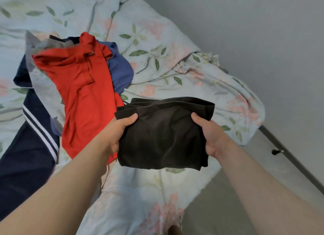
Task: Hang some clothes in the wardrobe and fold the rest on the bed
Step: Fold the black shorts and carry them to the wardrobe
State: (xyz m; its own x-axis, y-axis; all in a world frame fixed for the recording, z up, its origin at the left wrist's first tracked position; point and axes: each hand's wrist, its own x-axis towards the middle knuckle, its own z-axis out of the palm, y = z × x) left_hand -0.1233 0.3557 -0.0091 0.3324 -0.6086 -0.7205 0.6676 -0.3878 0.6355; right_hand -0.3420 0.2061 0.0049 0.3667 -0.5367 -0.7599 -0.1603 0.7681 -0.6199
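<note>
A folded black garment (163, 133) is held just above the bed (154, 62), which has a pale floral cover. My left hand (119, 131) grips its left edge with the thumb on top. On the other side my right hand (208, 134) grips the right edge the same way. To the left lies a loose pile: a red shirt (82, 84) on top, a blue garment (121, 69) behind it, grey fabric (43, 47) at the back, and dark navy trousers with white stripes (29, 147) toward the near left.
A grey wall (254, 33) runs along the bed's right side. Below it are a dark skirting strip (298, 164) with a small dark knob (277, 152) and a strip of grey floor (219, 208). Bare floral cover lies right of the pile and in front of me.
</note>
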